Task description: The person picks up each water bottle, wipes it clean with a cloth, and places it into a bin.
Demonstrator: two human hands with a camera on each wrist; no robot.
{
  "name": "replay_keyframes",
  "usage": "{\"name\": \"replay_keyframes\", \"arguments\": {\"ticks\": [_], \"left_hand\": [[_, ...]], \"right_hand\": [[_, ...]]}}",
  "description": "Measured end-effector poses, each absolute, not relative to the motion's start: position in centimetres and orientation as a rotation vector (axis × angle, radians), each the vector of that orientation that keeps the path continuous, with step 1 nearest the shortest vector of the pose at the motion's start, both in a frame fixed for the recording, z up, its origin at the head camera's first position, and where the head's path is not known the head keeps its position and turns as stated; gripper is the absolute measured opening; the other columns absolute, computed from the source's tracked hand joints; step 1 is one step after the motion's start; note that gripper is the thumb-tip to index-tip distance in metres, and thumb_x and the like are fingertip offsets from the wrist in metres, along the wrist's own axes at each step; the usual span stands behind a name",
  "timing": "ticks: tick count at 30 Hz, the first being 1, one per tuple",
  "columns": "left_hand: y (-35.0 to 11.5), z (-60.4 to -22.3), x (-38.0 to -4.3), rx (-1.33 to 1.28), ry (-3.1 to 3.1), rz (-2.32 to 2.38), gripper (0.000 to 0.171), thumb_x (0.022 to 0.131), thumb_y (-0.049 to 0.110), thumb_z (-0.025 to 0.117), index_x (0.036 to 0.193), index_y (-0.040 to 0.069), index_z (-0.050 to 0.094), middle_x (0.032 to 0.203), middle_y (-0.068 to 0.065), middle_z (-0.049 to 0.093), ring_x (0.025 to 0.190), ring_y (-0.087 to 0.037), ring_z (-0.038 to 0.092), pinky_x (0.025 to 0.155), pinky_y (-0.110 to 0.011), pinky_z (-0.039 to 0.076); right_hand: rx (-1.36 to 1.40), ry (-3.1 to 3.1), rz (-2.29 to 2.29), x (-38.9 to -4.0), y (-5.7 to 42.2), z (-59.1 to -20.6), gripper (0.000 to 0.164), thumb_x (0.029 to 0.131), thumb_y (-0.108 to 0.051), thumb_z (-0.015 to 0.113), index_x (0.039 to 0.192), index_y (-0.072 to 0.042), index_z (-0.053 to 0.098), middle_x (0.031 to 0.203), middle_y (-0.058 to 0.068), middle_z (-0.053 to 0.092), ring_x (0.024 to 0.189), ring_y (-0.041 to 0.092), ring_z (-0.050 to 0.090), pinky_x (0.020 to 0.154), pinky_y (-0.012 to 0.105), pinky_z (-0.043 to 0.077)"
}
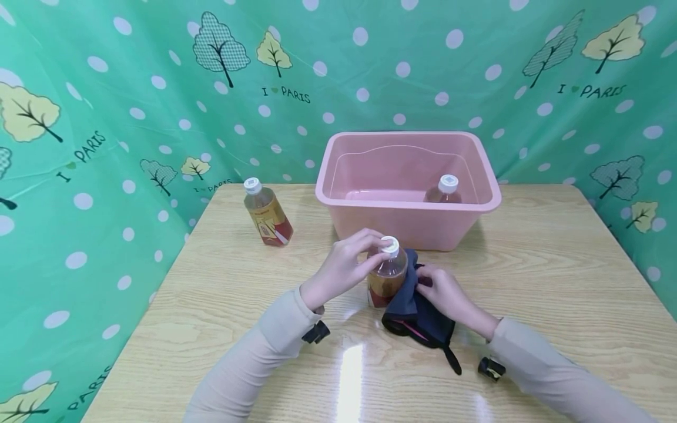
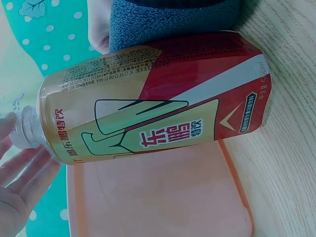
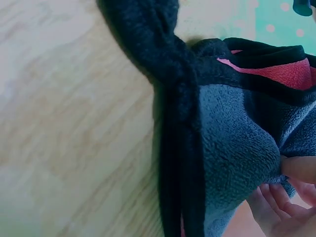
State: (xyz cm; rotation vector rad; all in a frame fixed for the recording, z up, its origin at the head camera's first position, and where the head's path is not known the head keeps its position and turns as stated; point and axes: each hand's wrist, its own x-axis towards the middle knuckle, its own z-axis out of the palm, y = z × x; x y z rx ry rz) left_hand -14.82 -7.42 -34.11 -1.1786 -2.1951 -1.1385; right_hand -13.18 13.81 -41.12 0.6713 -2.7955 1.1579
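Note:
A drink bottle with a gold and red label stands upright at the middle of the table. My left hand grips it by the white cap and neck; the left wrist view shows the bottle's label close up. Against the bottle's right side lies a dark blue-grey cloth with black edging and a hanging loop. My right hand pinches a fold of this cloth between thumb and fingers. In the right wrist view the fleecy cloth shows some pink inside its folds.
Just behind the hands sits a pink bin, with another bottle standing inside at its right. A third bottle is at the back left of the wooden table. A green patterned curtain hangs behind.

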Motion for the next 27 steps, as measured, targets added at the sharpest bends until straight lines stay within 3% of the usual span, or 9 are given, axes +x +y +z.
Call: {"name": "replay_keyframes", "arguments": {"ticks": [21, 27], "left_hand": [[-7.4, -34.1, -14.9, -1.176, -2.177, -1.126, 0.018, 0.076, 0.009, 0.069, 0.092, 0.002, 0.064, 0.092, -0.006, 0.061, 0.077, -0.008, 0.057, 0.07, -0.015, 0.048], [-7.4, -34.1, -15.1, -1.193, -2.184, -1.213, 0.017, 0.075, 0.006, 0.069, 0.091, 0.001, 0.063, 0.091, -0.007, 0.061, 0.079, -0.009, 0.058, 0.072, -0.016, 0.049]], "right_hand": [[0.641, -2.734, 1.272, -12.9, 15.1, -40.8, 0.014, 0.073, 0.014, 0.061, 0.083, 0.006, 0.064, 0.085, 0.016, 0.064, 0.083, 0.028, 0.058, 0.07, 0.038, 0.05], [0.634, -2.702, 1.311, -12.3, 15.7, -40.6, 0.014, 0.072, 0.015, 0.061, 0.082, 0.006, 0.063, 0.085, 0.016, 0.062, 0.078, 0.026, 0.059, 0.065, 0.033, 0.052]]}}
